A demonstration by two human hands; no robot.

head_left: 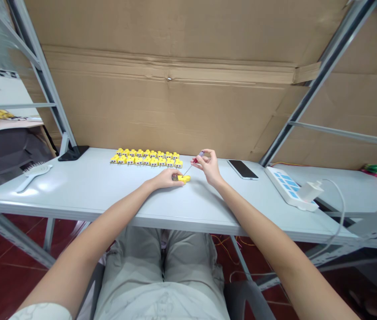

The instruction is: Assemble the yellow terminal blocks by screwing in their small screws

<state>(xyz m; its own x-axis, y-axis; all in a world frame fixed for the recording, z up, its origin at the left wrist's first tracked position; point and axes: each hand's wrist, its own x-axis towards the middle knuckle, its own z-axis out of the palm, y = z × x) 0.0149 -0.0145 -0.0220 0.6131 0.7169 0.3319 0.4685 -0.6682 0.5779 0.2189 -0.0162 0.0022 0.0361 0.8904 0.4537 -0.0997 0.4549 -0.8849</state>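
Observation:
My left hand (164, 179) rests on the grey table (85, 186), its fingers closed on a small yellow part (184, 178). Just to the right, my right hand (209, 166) pinches a small screwdriver with a red handle (195, 162). The screwdriver's thin tip slants down to the yellow part. Behind both hands, two rows of several like yellow parts (146, 158) are lined up on the table.
A black phone (242, 169) lies to the right of my hands, then a white power strip (287, 187) with a plugged-in white charger (311, 191) and cable. A white hairbrush (34, 174) lies at the far left. Cardboard (188, 89) backs the table between metal shelf posts.

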